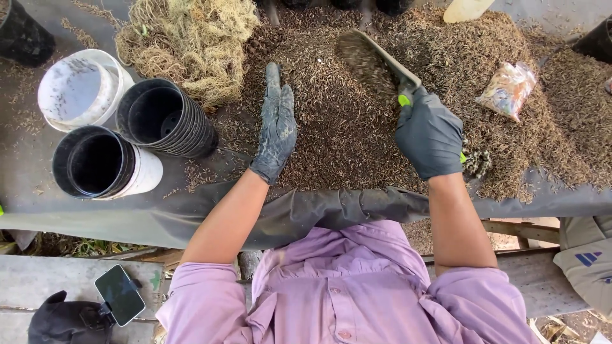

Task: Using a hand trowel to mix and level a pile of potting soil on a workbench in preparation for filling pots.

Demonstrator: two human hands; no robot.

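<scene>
Gripping one trowel (pixel 376 64): right hand (pixel 429 134); left hand (pixel 276 127) fingers flat, beside three pots (pixel 159 118).

The dark-gloved left hand (pixel 277 127) lies flat on the brown mass of loose husk mix (pixel 344 134) covering the grey sheeted table (pixel 38 185), left of the dark-gloved right hand (pixel 430 134) — which grips the green-handled metal trowel (pixel 376 64) above the heap. Left of both sit the stacked black plastic pots (pixel 167 118), the black-lined white pot (pixel 105 164) and the white plastic bucket (pixel 83 89); the pale fibrous moss clump (pixel 191 38) lies behind them, the clear plastic bag of pellets (pixel 508 89) to the far right.

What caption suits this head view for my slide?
Gloved right hand lifts a loaded trowel while the left hand rests flat on potting mix.
</scene>
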